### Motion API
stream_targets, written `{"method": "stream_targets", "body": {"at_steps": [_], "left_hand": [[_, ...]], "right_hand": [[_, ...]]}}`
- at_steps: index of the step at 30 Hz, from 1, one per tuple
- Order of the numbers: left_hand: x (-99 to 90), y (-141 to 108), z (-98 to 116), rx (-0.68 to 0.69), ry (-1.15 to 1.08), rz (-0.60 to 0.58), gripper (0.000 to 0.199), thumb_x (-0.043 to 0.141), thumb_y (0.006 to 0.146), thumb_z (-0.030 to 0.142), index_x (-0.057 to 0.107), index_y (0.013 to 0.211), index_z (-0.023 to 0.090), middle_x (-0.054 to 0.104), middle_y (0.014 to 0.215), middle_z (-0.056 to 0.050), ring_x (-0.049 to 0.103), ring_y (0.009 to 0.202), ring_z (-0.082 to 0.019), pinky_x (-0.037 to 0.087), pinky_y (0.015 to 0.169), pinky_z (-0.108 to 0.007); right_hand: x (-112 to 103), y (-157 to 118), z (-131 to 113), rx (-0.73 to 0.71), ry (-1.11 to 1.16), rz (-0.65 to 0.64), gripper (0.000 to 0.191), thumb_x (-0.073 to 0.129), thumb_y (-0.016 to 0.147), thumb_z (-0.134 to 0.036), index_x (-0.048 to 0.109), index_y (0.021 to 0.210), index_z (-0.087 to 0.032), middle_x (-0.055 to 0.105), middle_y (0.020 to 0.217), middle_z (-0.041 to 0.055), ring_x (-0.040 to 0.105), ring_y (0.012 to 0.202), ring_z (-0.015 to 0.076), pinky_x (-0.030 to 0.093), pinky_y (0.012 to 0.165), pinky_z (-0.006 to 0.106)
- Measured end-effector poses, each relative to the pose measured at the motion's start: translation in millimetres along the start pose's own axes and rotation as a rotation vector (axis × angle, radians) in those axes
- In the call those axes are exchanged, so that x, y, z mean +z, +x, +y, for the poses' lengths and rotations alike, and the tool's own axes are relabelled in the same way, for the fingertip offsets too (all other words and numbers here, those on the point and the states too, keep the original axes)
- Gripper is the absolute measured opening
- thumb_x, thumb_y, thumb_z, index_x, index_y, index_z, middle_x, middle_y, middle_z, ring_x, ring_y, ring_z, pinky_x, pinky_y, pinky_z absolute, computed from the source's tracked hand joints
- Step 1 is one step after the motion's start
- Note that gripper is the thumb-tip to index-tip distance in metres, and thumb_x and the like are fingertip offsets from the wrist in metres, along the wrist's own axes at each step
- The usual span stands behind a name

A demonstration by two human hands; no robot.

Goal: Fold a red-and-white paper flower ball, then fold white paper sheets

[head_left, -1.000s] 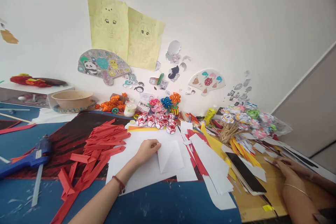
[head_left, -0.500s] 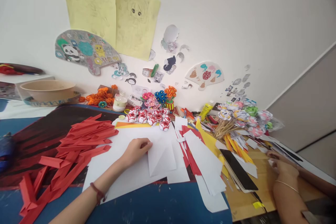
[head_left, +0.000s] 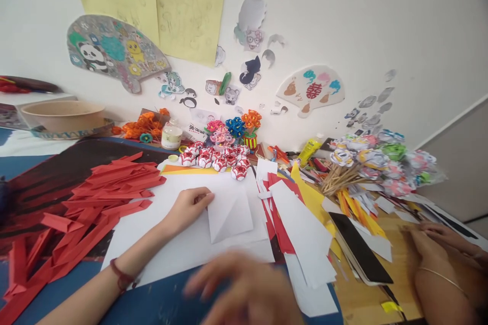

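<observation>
My left hand (head_left: pixel 191 207) is closed, thumb and fingers pinching the left upper edge of a small white paper square (head_left: pixel 232 213) with a diagonal crease. That square lies on larger white sheets (head_left: pixel 160 249). Blurred by motion, my right hand (head_left: pixel 244 289) hovers over the near table edge, below the square. Its fingers look apart, with nothing visible in them. Left of my left hand is a pile of folded red paper strips (head_left: pixel 110 183). Red and white folded paper pieces (head_left: pixel 221 160) stand behind the sheets.
Cut white sheets (head_left: pixel 301 233) and a dark phone-like slab (head_left: pixel 360 249) lie to the right. Paper flowers on sticks (head_left: pixel 341 177) are behind them. Another person's hands (head_left: pixel 438 244) are at far right. A glue bottle (head_left: pixel 310 150), a jar (head_left: pixel 171 136) and a beige basin (head_left: pixel 63 117) stand near the wall.
My right hand has come into view from below. My left hand still pinches the paper square. The view has tilted down slightly, and the other person's hands have shifted right in the picture.
</observation>
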State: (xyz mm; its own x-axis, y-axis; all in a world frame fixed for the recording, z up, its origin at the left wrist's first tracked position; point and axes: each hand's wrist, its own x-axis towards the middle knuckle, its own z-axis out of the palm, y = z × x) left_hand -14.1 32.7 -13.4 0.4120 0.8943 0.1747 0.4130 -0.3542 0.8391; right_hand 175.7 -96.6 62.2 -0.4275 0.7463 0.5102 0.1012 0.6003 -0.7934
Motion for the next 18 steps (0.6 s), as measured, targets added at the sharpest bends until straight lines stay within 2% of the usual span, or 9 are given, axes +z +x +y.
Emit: {"method": "stream_targets", "body": {"at_steps": [3,4,5,7,9,11,14,16,18], "left_hand": [[5.6,11.1,0.8,-0.024,-0.091,0.132,0.032,0.046,0.086,0.043,0.059,0.071,0.017,0.052,0.058,0.003,0.045,0.055,-0.013,0.033,0.053,-0.023],[8.0,16.4,1.8,-0.037,-0.106,0.177,0.032,0.047,0.085,0.042,0.059,0.070,0.017,0.051,0.057,0.003,0.045,0.053,-0.013,0.033,0.052,-0.023],[10.2,22.2,3.0,-0.049,-0.106,0.214,0.031,0.046,0.085,0.041,0.058,0.070,0.017,0.050,0.055,0.003,0.044,0.052,-0.013,0.032,0.051,-0.023],[13.8,33.7,5.9,-0.055,-0.082,0.257,0.029,0.048,0.084,0.038,0.056,0.066,0.017,0.048,0.053,0.003,0.044,0.052,-0.013,0.031,0.051,-0.023],[15.0,42.6,7.3,-0.039,-0.050,0.284,0.028,0.049,0.083,0.036,0.053,0.063,0.018,0.047,0.054,0.004,0.044,0.054,-0.013,0.032,0.052,-0.023],[13.9,46.8,4.9,-0.019,-0.017,0.307,0.027,0.050,0.082,0.036,0.053,0.062,0.018,0.047,0.056,0.004,0.044,0.056,-0.013,0.032,0.054,-0.023],[9.6,46.0,-5.9,-0.015,0.015,0.350,0.030,0.049,0.083,0.041,0.054,0.064,0.018,0.049,0.058,0.003,0.045,0.058,-0.013,0.033,0.054,-0.022],[7.0,44.3,-14.6,-0.024,0.017,0.390,0.033,0.045,0.085,0.043,0.055,0.067,0.018,0.052,0.061,0.002,0.047,0.059,-0.014,0.035,0.055,-0.022],[5.9,43.8,-21.0,-0.035,0.011,0.419,0.033,0.043,0.086,0.044,0.056,0.071,0.018,0.054,0.063,0.002,0.048,0.060,-0.014,0.036,0.055,-0.022]], "right_hand": [[-22.9,27.1,34.3,0.050,-0.031,0.208,0.028,0.052,0.091,-0.029,0.060,0.118,-0.033,0.056,0.129,0.0027,0.048,0.122,0.0240,0.043,0.099,0.043],[-29.6,39.9,49.9,0.109,-0.097,0.419,0.028,0.053,0.090,-0.028,0.061,0.116,-0.031,0.058,0.126,0.0029,0.049,0.120,0.0240,0.041,0.100,0.043],[-34.6,53.0,66.6,0.188,-0.139,0.539,0.031,0.056,0.086,-0.028,0.061,0.117,-0.028,0.058,0.127,0.0046,0.051,0.118,0.0246,0.040,0.099,0.043],[-38.3,75.2,99.2,0.330,-0.126,0.654,0.039,0.061,0.080,-0.031,0.060,0.118,-0.023,0.059,0.125,0.0080,0.055,0.111,0.0256,0.044,0.094,0.042],[-34.3,86.9,124.9,0.369,-0.128,0.678,0.039,0.062,0.078,-0.032,0.062,0.115,-0.021,0.065,0.115,0.0080,0.058,0.106,0.0249,0.042,0.095,0.041],[-26.8,87.3,140.2,0.357,-0.067,0.703,0.034,0.061,0.078,-0.032,0.065,0.110,-0.021,0.067,0.113,0.0064,0.059,0.105,0.0240,0.043,0.093,0.039],[-18.7,77.3,148.4,0.394,0.150,0.691,0.031,0.066,0.074,-0.038,0.069,0.100,-0.020,0.069,0.109,0.0075,0.062,0.099,0.0247,0.048,0.083,0.035],[-17.1,71.3,150.2,0.451,0.305,0.672,0.034,0.071,0.071,-0.041,0.070,0.095,-0.018,0.071,0.097,0.0083,0.065,0.086,0.0246,0.050,0.072,0.033],[-16.8,68.4,152.6,0.474,0.365,0.641,0.034,0.073,0.068,-0.043,0.069,0.090,-0.017,0.072,0.084,0.0068,0.064,0.074,0.0226,0.049,0.064,0.032]]}}
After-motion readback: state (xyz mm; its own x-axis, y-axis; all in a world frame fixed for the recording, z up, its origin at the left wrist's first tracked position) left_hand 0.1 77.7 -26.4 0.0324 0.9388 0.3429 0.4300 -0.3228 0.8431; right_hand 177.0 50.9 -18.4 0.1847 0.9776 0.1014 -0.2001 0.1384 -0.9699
